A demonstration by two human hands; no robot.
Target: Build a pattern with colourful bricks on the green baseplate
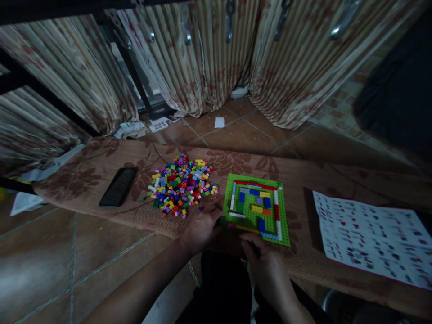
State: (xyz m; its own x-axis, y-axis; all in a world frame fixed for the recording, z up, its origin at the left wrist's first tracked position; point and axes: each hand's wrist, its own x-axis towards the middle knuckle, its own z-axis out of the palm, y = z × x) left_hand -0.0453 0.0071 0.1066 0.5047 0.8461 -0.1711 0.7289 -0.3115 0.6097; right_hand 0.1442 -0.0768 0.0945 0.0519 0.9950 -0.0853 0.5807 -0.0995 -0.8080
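A green studded baseplate (286, 225) lies on the cloth-covered bench, with rows of red, white, blue, yellow and orange bricks forming a maze-like pattern. My left hand (200, 229) is at the plate's lower left corner, its fingers closed around a small dark green piece (223, 221). Along the plate's near edge runs a thin orange and pink row (248, 228). My right hand (265, 261) is just below that edge with fingers curled together; whatever they hold, if anything, is hidden. Left of the plate is a pile of loose coloured bricks (182, 185).
A black phone (118, 187) lies left of the pile. To the right, a printed sheet (371, 238) with small pictures rests on the bench (300, 173). Striped curtains (209, 67) hang beyond the tiled floor, and a dark shape (398, 90) fills the upper right.
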